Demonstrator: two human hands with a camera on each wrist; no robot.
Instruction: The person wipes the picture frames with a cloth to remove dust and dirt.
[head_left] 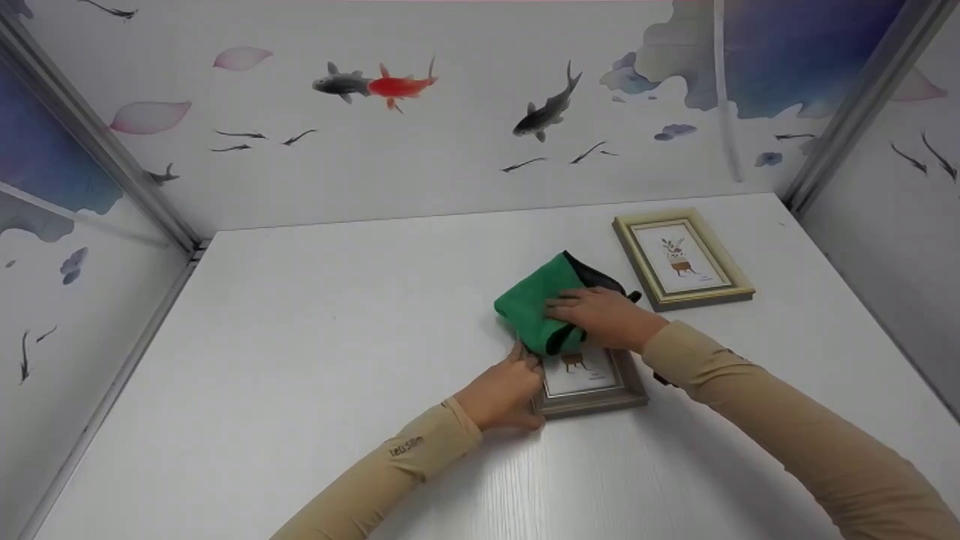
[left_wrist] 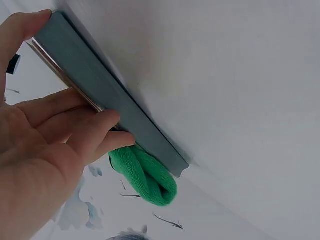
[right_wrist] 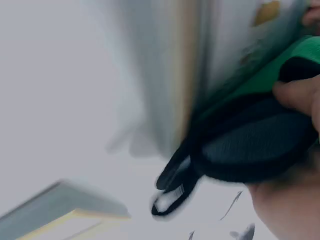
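Observation:
A silver-grey picture frame lies flat on the table, its print partly covered by a folded green cloth with black trim. My left hand holds the frame's left side. In the left wrist view, the thumb is at one end of the frame's side and the fingers lie along its upper edge. On top of the frame, my right hand grips the cloth. The right wrist view has the thumb on the cloth's folded black edge, with a small loop hanging off; the other fingers are mostly hidden there.
A second picture frame, gold-coloured with a potted-plant print, lies behind and to the right, near my right forearm. The white table is bordered by printed wall panels at the back and both sides.

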